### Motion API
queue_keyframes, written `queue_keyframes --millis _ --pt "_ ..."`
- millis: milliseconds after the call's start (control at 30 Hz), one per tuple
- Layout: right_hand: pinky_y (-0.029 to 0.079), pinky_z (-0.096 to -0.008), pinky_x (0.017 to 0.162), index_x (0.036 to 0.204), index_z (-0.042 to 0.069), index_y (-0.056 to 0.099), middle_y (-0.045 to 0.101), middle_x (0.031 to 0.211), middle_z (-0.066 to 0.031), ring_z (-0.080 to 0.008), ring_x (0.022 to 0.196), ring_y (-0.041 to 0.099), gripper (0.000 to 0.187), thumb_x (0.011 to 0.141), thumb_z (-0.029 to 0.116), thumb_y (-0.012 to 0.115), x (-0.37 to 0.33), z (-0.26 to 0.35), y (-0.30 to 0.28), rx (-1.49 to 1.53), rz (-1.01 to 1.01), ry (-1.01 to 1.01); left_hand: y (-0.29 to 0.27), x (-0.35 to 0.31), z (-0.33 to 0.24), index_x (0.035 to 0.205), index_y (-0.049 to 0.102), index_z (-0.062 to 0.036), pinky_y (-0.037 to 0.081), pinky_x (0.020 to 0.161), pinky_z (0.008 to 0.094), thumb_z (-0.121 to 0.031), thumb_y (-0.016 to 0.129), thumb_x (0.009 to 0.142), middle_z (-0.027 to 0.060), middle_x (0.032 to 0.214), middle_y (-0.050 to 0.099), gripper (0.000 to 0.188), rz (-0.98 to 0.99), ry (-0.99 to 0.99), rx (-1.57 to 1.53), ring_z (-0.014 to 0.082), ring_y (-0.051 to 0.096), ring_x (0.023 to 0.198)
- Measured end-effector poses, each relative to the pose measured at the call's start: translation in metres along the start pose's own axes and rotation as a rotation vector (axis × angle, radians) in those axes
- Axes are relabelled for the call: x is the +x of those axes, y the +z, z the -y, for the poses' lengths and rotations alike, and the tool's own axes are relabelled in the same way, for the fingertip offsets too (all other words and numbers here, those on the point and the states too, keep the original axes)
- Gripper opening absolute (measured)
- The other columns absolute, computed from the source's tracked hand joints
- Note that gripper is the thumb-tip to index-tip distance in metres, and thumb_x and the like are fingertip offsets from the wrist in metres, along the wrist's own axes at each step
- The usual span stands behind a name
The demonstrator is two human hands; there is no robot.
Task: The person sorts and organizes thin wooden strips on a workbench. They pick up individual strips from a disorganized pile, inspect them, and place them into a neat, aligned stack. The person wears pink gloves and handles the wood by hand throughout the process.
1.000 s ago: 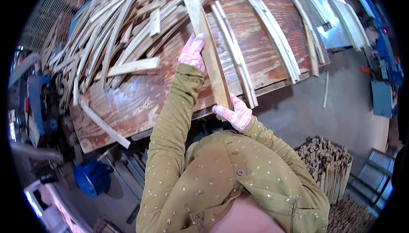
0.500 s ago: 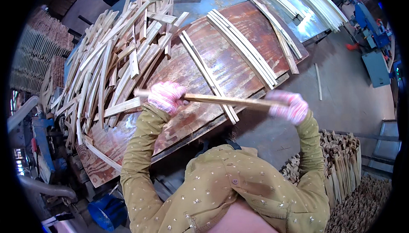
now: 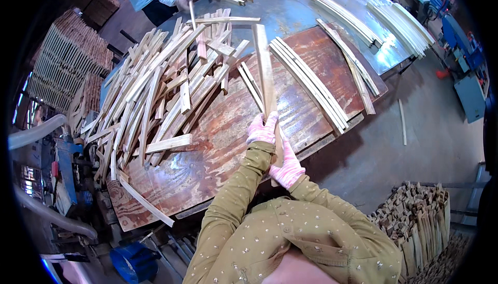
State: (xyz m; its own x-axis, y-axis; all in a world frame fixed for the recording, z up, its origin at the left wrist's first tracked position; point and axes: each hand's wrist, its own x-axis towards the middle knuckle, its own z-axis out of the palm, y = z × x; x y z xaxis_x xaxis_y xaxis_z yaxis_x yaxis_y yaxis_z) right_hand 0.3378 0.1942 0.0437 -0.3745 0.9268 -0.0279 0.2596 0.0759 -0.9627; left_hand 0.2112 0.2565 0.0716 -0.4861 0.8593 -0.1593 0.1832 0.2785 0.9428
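Observation:
A pale wooden strip (image 3: 265,71) points away from me over the table, its far end raised toward the camera. My left hand (image 3: 262,130), in a pink-and-white glove, is closed round the strip near its middle. Closer to my body, my right hand (image 3: 288,168), gloved alike, grips the same strip at its near end. Just beyond my left hand, a pair of narrow strips (image 3: 251,86) lies on the brown wooden board (image 3: 207,180), partly covered by the held strip. Further right on the board rests a neat row of several strips (image 3: 311,84).
A large jumbled heap of strips (image 3: 155,86) covers the board's left side. Two people stand at the far edge; a gloved hand (image 3: 184,2) there holds a strip. Bundled wood (image 3: 415,216) stands at lower right, a blue bucket (image 3: 134,263) at lower left, machinery (image 3: 65,170) at left.
The strip has swung from lying crosswise to pointing away from me. My right hand has come left and nearer my body, close to my left hand. The other people's hands have come into view.

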Motion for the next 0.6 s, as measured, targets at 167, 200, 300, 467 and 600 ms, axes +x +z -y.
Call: queue_keyframes --millis 167,200,300,467,600 --pt "0.049 -0.0342 0.090 0.148 0.006 0.024 0.058 0.119 -0.0210 -0.0234 0.103 0.061 0.092 0.072 0.014 0.075 0.015 -0.014 -0.066 -0.119 -0.062 0.074 -0.018 -0.023 0.025 0.113 0.061 -0.0009 0.049 0.070 0.0246 -0.026 0.063 0.092 0.0054 0.090 0.065 0.033 0.171 0.104 -0.163 0.0100 0.058 0.077" --pt "0.050 -0.0343 0.089 0.148 0.007 0.025 0.059 0.118 -0.0210 -0.0231 0.102 0.061 0.092 0.072 0.015 0.075 0.016 -0.024 -0.079 -0.148 -0.063 0.062 -0.029 -0.029 0.033 0.111 0.061 -0.0014 0.047 0.061 0.0237 -0.026 0.062 0.093 0.0032 0.087 0.063 0.030 0.184 -0.071 -0.332 0.0077 0.056 0.069" --pt "0.048 -0.0368 0.092 0.148 0.006 0.022 0.059 0.117 -0.0263 -0.0328 0.106 0.062 0.093 0.073 0.022 0.075 0.008 -0.013 -0.105 -0.162 0.017 0.175 -0.071 -0.044 0.067 0.108 0.060 -0.0045 0.045 0.049 0.0264 -0.025 0.062 0.093 0.0012 0.077 0.059 0.026 0.056 -0.301 -0.419 0.0101 0.054 0.058" --pt "0.042 -0.0339 0.100 0.144 -0.002 0.030 0.054 0.127 -0.0244 -0.0261 0.118 0.054 0.086 0.074 0.019 0.075 0.003 -0.041 -0.094 0.092 0.073 0.157 -0.080 -0.053 0.091 0.108 0.060 -0.0054 0.042 0.046 0.0252 -0.025 0.063 0.092 0.0012 0.074 0.058 0.025 -0.011 -0.352 -0.464 0.0095 0.051 0.055" --pt "0.036 -0.0308 0.105 0.139 -0.011 0.034 0.048 0.136 -0.0206 -0.0239 0.124 0.047 0.077 0.077 0.013 0.072 0.041 -0.068 -0.081 0.377 0.121 0.395 -0.063 -0.045 0.088 0.108 0.059 -0.0056 0.038 0.041 0.0250 -0.026 0.066 0.090 0.0016 0.072 0.057 0.028 0.117 -0.388 -0.422 0.0094 0.048 0.050"
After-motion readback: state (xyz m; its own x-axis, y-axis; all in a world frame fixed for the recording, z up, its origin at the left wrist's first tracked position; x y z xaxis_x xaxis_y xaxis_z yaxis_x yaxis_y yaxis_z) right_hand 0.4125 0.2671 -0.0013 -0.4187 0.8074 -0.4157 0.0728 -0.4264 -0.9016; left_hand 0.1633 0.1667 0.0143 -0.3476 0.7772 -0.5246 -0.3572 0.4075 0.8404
